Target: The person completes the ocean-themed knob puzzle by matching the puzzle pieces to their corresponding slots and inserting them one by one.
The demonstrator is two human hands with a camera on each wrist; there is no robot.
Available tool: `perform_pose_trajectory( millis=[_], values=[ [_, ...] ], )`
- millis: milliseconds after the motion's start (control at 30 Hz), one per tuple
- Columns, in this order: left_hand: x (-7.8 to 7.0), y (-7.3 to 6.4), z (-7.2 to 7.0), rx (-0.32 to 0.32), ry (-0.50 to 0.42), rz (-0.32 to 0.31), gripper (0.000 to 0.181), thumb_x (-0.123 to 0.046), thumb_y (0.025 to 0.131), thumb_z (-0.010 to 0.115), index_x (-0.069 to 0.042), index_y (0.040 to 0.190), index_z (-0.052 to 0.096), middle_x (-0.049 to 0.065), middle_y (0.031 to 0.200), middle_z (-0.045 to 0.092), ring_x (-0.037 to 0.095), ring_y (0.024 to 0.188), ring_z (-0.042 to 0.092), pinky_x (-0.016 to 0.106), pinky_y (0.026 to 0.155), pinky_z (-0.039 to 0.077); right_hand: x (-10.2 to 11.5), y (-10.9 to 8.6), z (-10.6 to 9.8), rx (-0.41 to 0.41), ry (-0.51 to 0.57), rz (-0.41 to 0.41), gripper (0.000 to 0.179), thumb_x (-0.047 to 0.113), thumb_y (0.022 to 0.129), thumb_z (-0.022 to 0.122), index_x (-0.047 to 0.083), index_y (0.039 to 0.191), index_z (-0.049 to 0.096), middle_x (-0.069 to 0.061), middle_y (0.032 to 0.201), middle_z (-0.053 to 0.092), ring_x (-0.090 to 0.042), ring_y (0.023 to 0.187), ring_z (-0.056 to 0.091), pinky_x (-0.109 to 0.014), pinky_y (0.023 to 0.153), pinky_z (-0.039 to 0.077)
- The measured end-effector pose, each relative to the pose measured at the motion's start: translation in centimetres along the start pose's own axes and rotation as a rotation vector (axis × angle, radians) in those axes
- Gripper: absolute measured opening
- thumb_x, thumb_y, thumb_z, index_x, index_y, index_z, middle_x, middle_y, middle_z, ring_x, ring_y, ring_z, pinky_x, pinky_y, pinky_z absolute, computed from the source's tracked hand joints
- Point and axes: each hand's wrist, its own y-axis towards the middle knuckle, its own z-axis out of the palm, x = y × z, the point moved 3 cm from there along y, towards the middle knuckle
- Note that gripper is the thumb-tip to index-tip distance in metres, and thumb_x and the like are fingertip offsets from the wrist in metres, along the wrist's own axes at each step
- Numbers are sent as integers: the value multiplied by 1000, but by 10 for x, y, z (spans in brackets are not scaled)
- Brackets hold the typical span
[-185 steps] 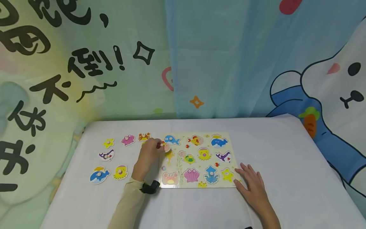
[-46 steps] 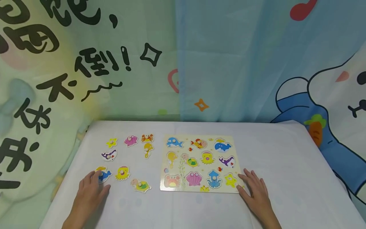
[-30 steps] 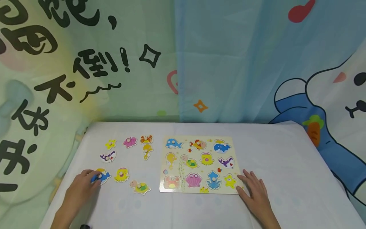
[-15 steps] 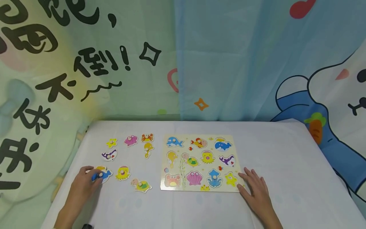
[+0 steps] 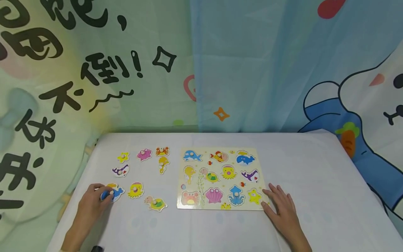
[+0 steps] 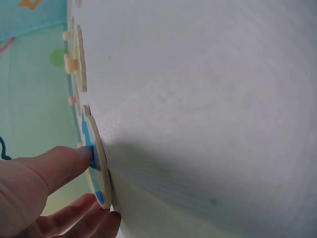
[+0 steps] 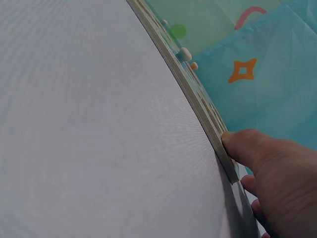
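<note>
My left hand [image 5: 89,206] pinches a blue whale puzzle piece [image 5: 118,192] with a yellow top at the table's left. In the left wrist view, the thumb lies on the face of the whale piece [image 6: 100,171], beside its small knob, and the other fingers curl by its lower edge. My right hand [image 5: 283,210] lies with relaxed, spread fingers at the lower right corner of the cream puzzle board [image 5: 206,207]. Its thumb touches the edge of the board [image 7: 190,94] in the right wrist view. Knobbed blue whale, fish and squid pieces sit in the board.
Loose knobbed pieces lie left of the board: an octopus [image 5: 135,190], a turtle [image 5: 156,204], a purple whale [image 5: 120,170], a starfish [image 5: 123,157], a pink shell [image 5: 144,154], a crab [image 5: 162,151] and a seahorse [image 5: 162,165]. A printed curtain [image 5: 245,70] hangs behind the table.
Earlier my left hand held the turtle piece over the board's left side; the turtle now lies on the table. That hand has moved left to the blue whale piece. My right hand stays at the board.
</note>
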Motion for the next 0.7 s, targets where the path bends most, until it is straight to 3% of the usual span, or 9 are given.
perform_pose_trajectory(
  millis=[167,333,467,700],
  values=[
    [-1,1,1,-32,-11,40,19,-8,83,70,2,99,71,32,112,55,43,92,58,55,77,48,0,1,-1,19,-2,19,41,29,91,63,9,126,57,-24,149,39,-46,142,24,-66,115,3],
    [-6,-2,0,-120,-6,64,18,-8,79,72,1,94,71,29,108,56,43,90,57,55,75,47,0,0,0,18,2,18,41,28,91,64,9,126,57,-24,149,40,-47,141,25,-67,114,5],
    [-15,-1,0,-155,-29,81,17,-9,78,72,-1,93,72,26,108,55,40,90,56,50,72,47,0,0,0,-2,0,4,40,27,90,65,9,125,58,-24,148,41,-47,141,26,-67,114,5],
    [-42,3,5,-192,-86,216,19,-7,73,76,-6,91,74,18,96,59,31,85,54,43,70,45,0,0,0,9,10,15,41,28,91,65,10,127,57,-23,150,39,-47,142,24,-66,115,3]
  ],
)
